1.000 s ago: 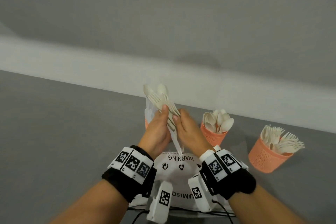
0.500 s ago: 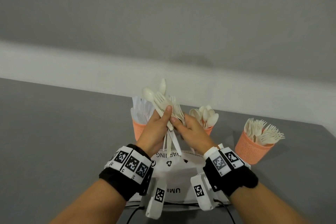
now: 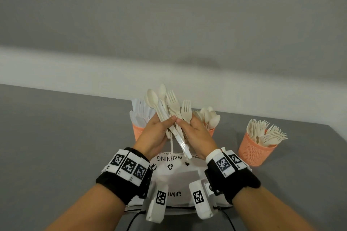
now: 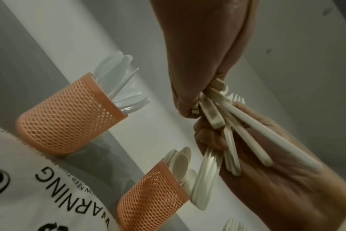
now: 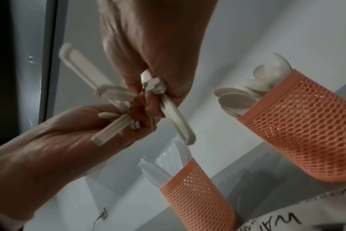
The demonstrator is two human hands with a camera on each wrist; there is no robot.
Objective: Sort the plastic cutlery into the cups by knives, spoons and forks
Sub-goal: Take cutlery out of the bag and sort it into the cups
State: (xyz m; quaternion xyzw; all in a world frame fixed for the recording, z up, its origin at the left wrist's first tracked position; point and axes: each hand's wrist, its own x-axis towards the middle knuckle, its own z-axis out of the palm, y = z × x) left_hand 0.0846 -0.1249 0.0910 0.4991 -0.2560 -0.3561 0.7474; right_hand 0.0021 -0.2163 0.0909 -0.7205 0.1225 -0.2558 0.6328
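My left hand (image 3: 158,129) grips a fanned bundle of cream plastic cutlery (image 3: 165,107), with spoons and forks pointing up and handles hanging below. Thumb to thumb with it, my right hand (image 3: 196,133) pinches a fork (image 3: 185,111) at the bundle's right side. Three orange mesh cups stand on the grey table behind: the knife cup (image 3: 138,132) at left, the spoon cup (image 3: 211,131) mostly hidden behind my right hand, and the fork cup (image 3: 253,152) at right. In the wrist views, handles cross between my left hand (image 4: 203,62) and right hand (image 5: 158,46).
A white plastic bag (image 3: 174,172) printed with WARNING lies on the table under my wrists. Behind the cups runs a white ledge (image 3: 75,69) along the wall. The grey table (image 3: 56,137) stretches off to the left.
Both hands have stayed together on the bundle. The cutlery is fanned wider, and one fork stands apart at the right side.
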